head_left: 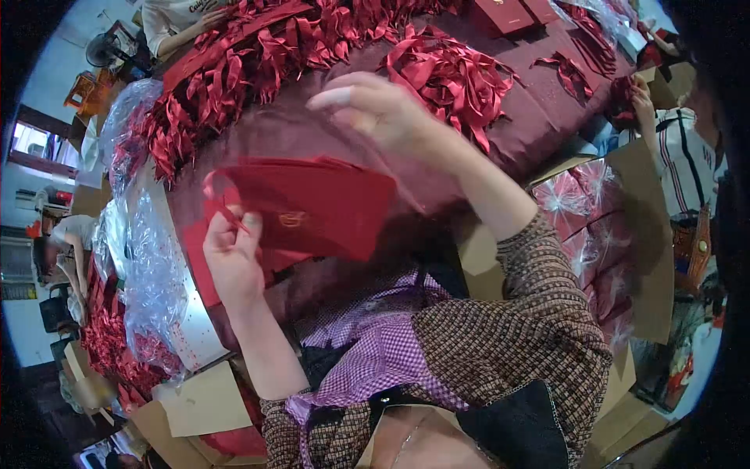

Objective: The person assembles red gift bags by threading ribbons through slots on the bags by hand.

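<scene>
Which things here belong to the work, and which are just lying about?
Probably for the job:
- gold-marked red piece, in the left hand
- red ribbon pile, near the right hand

Apparently just lying about:
- dark fan
- white striped bag

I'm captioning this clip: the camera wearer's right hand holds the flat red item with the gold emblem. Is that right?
Not quite: the head view shows the left hand holding the flat red item with the gold emblem.

From here the red packet (336, 203) looks smooth, matt paper; far ribbons (453, 78) are shiny satiny cloth, left wrap (152, 270) crinkly glossy plastic, right box (644, 234) dull cardboard.
</scene>
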Tool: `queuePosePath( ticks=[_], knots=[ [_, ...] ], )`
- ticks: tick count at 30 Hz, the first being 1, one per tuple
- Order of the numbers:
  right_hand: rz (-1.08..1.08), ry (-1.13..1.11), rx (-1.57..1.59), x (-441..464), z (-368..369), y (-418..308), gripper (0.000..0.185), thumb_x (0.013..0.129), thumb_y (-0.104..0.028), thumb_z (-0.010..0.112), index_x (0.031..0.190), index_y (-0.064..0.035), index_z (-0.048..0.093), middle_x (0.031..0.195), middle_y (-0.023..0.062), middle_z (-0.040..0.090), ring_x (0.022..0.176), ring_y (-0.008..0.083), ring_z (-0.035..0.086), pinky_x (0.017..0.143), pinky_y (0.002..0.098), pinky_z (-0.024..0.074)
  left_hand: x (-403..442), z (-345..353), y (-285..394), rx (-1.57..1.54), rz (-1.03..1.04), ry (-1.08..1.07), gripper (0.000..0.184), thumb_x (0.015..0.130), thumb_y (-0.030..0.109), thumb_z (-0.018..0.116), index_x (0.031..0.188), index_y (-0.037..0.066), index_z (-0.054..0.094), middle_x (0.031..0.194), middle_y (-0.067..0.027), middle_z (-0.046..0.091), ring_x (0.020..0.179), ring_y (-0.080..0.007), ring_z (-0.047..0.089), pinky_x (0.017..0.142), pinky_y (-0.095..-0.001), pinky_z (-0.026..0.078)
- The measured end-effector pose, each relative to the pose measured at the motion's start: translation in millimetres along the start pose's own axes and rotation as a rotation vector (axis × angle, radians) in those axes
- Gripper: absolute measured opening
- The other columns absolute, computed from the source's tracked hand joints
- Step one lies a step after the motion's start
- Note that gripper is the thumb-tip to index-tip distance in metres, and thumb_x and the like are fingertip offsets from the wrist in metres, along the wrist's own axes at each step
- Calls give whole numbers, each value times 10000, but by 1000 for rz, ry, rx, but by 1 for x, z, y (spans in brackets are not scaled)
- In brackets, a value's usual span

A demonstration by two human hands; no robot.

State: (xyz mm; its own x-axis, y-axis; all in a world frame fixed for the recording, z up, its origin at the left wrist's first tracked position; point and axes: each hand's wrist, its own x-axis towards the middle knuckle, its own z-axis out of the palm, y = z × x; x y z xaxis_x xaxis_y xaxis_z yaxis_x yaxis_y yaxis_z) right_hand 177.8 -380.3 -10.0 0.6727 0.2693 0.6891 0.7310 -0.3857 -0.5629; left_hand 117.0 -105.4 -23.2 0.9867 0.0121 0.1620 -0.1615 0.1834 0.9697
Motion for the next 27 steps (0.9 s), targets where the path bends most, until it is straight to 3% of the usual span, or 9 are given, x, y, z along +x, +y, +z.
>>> queuePosePath(
  ticks=[6, 10, 15, 17, 20, 21, 24, 26, 27],
  knots=[
    [98, -455, -787, -53, -74, 49, 362, 778, -17, 595, 1087, -188, 674, 1261, 110, 541, 1207, 290, 479, 1016, 426, 363, 13, -20, -7, -62, -135, 70, 164, 862, -21, 640, 1023, -12, 611, 942, -42, 643, 859, -97, 597, 820, -224, 465],
    [117, -582, -941, -69, -85, 53, 347, 713, -47, 643, 1032, -168, 702, 1348, 81, 488, 1318, 270, 375, 1066, 425, 324, 14, -17, -9, -54, -192, 39, 153, 877, -7, 615, 1029, -23, 599, 960, -60, 649, 872, -105, 602, 830, -233, 471],
    [106, -604, -952, -64, -88, 64, 262, 713, -56, 648, 965, -121, 677, 1355, 85, 484, 1340, 284, 359, 1066, 436, 316, 14, -18, -12, -59, -203, 5, 163, 890, -3, 593, 1051, -30, 583, 965, -68, 654, 878, -108, 605, 834, -232, 474],
    [92, -415, -741, -61, -84, 75, 217, 731, -16, 611, 926, -108, 636, 1345, 97, 491, 1327, 297, 376, 1061, 450, 312, 11, -15, -10, -1, -186, 6, 190, 890, 2, 596, 1076, -37, 574, 963, -69, 655, 877, -106, 606, 825, -226, 478],
    [37, -170, -457, -48, -71, 73, 209, 763, 45, 531, 916, -81, 601, 1191, 97, 602, 1218, 291, 502, 1036, 435, 327, 10, -15, -15, 50, -190, 41, 219, 889, 3, 597, 1100, -49, 566, 962, -72, 655, 864, -102, 608, 801, -213, 481],
    [59, -131, -444, -41, -64, 64, 219, 780, 62, 516, 937, -62, 606, 1076, 90, 644, 1107, 282, 573, 969, 394, 395, 10, -14, -15, 52, -192, 46, 219, 889, 3, 597, 1100, -49, 566, 962, -72, 655, 864, -102, 608, 801, -213, 481],
    [317, -38, -134, -32, -39, 41, 266, 803, 98, 491, 1002, -36, 605, 921, 115, 648, 921, 284, 615, 813, 347, 475, 9, -9, -16, 122, -173, 77, 245, 893, 3, 588, 1125, -71, 554, 962, -79, 658, 833, -89, 605, 763, -201, 483],
    [402, -210, -25, -41, -22, 46, 227, 822, 64, 516, 1012, -30, 599, 912, 127, 638, 901, 291, 606, 824, 357, 469, 9, -12, -18, 157, -169, 81, 255, 897, 8, 586, 1135, -77, 551, 957, -78, 658, 831, -85, 601, 758, -199, 479],
    [267, -252, -193, -44, -15, 43, 199, 848, 6, 556, 1037, -34, 605, 891, 130, 628, 888, 297, 600, 820, 364, 468, 8, -13, -19, 190, -160, 77, 264, 901, 12, 583, 1145, -82, 547, 952, -78, 657, 829, -81, 597, 753, -198, 476]
  ],
)
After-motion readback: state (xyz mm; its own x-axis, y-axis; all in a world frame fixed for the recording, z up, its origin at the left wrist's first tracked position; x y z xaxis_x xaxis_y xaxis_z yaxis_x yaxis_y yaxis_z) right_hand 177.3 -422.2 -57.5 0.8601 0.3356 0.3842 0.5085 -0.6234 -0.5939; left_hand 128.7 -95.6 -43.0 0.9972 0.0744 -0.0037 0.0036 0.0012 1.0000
